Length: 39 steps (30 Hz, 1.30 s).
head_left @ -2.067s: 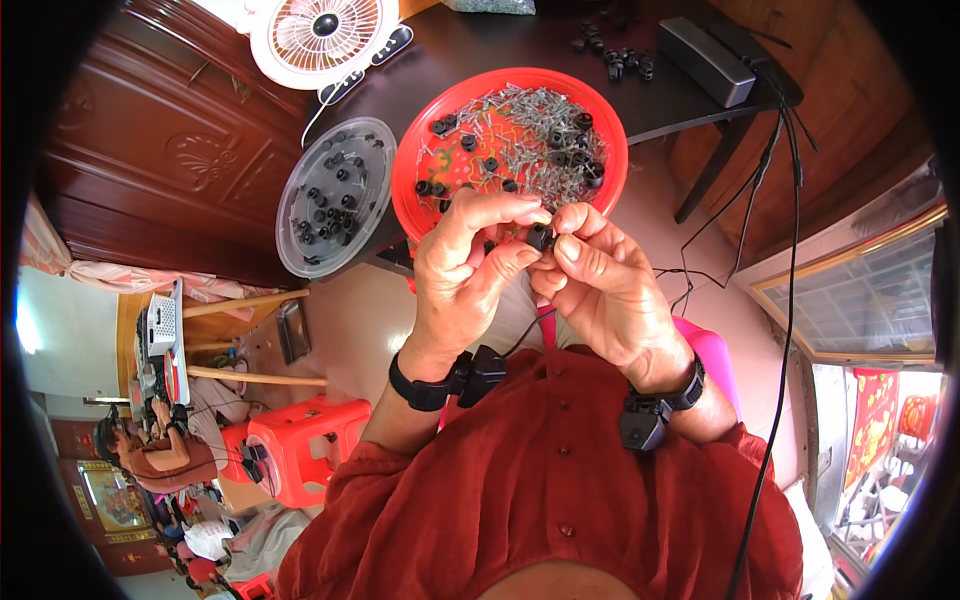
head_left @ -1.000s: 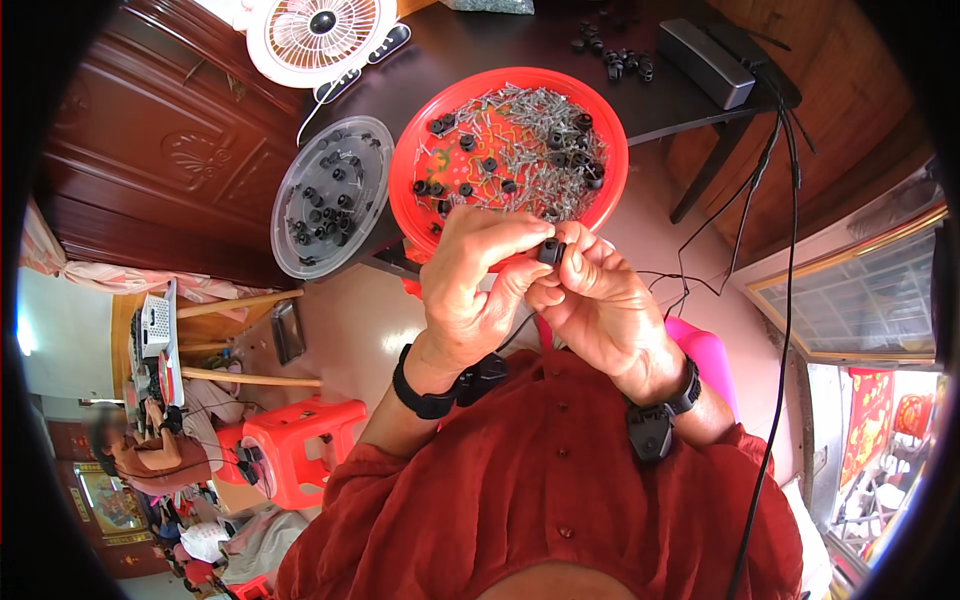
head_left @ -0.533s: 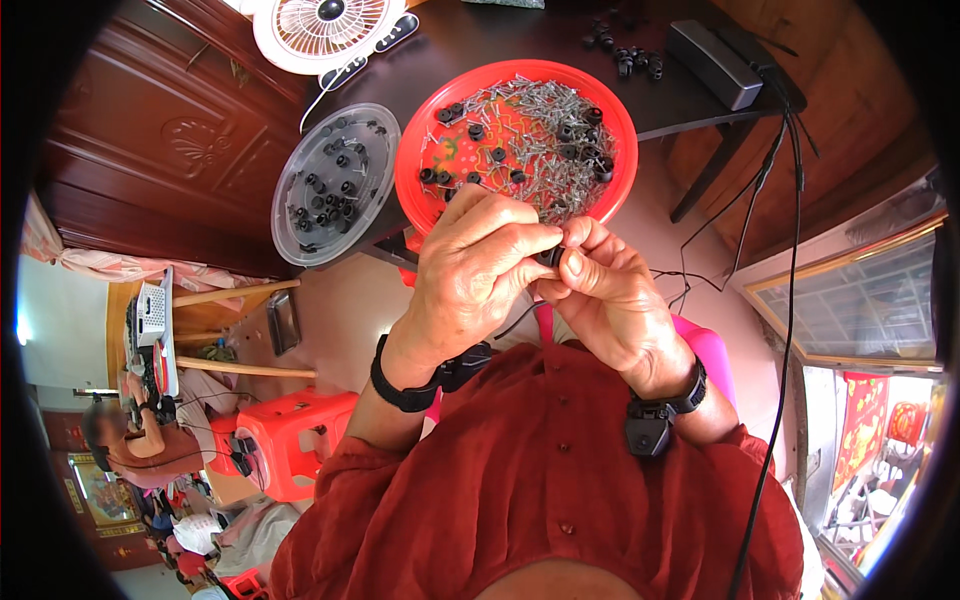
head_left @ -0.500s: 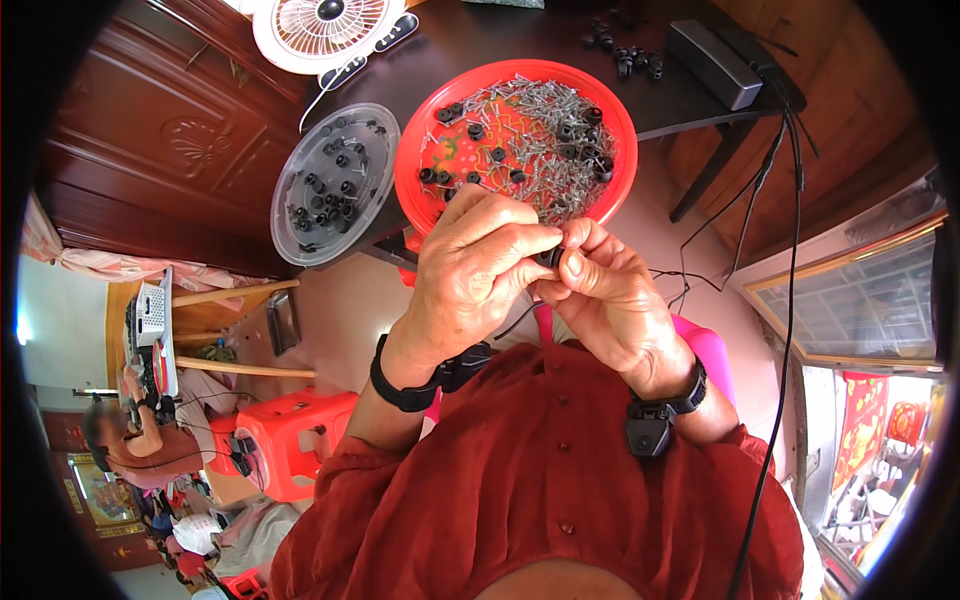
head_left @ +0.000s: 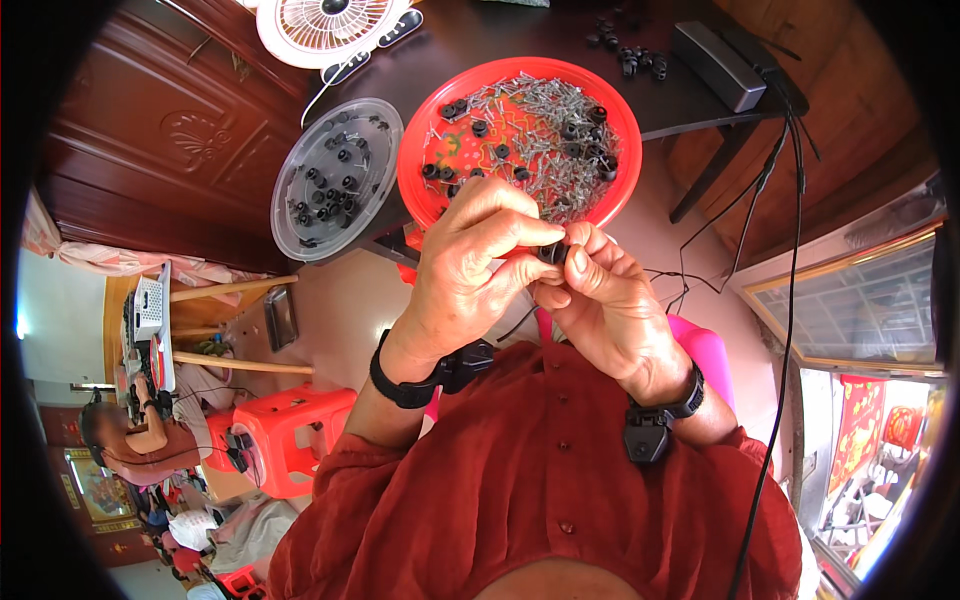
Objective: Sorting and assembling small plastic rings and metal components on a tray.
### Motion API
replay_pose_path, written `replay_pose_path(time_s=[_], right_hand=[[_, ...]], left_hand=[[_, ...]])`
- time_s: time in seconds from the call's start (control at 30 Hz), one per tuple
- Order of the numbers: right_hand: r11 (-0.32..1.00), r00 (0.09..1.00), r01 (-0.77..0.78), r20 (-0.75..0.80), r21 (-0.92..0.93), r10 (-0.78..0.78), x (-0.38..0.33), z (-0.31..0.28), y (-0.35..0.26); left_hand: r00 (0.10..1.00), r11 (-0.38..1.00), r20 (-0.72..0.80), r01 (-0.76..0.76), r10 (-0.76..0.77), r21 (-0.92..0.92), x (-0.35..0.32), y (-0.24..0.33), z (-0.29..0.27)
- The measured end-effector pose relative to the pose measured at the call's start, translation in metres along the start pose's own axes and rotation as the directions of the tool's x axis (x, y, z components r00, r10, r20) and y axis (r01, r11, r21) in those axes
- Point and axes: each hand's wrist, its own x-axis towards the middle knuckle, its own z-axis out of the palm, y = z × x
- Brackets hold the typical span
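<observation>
Between my fingertips is a small black round plastic part (head_left: 551, 252), partly covered by the fingers. My left hand (head_left: 478, 250) pinches it from the left with thumb and forefinger. From the right, my right hand (head_left: 608, 305) grips the same part with thumb and fingers. Just beyond the hands lies a red round tray (head_left: 410, 180), holding many loose silver screws (head_left: 560, 110) and several black parts (head_left: 480, 129). Left of it, a translucent round tray (head_left: 290, 225) holds more small black parts (head_left: 348, 183).
A dark table (head_left: 440, 40) carries the trays, a white fan (head_left: 330, 30), a grey box-shaped device (head_left: 718, 65) and black parts (head_left: 640, 62). Black cables (head_left: 795, 250) hang at the right. Red stools (head_left: 290, 440) and another person (head_left: 140, 430) are at the left.
My fingers have shifted slightly on the black part, and more of it shows now. Both hands stay in nearly the same place.
</observation>
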Motion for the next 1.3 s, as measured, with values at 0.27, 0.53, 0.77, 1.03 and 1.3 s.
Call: replay_pose_path(time_s=[0.27,0.53,0.77,1.03,1.3], right_hand=[[1.0,0.999,-0.009,-0.048,0.014,0.009,-0.003,0.002,0.001],[0.996,0.998,-0.036,-0.043,0.076,0.039,-0.003,-0.001,0.003],[1.0,0.999,0.002,-0.033,0.026,-0.001,-0.004,0.001,0.004],[1.0,0.998,0.01,0.057,-0.008,-0.009,-0.003,-0.002,0.006],[0.999,0.998,-0.045,0.055,0.027,0.043,-0.004,0.005,-0.001]], left_hand=[[0.998,0.993,-0.004,-0.059,0.06,0.105,0.002,0.002,0.001],[1.0,1.0,0.03,0.009,-0.008,-0.021,-0.001,-0.002,0.0],[0.998,0.999,0.046,-0.032,0.034,-0.042,-0.001,-0.001,-0.002],[0.998,0.998,0.052,-0.034,0.037,-0.055,-0.008,-0.003,-0.004],[0.989,0.944,-0.019,0.135,-0.148,-0.302,-0.015,-0.004,0.001]])
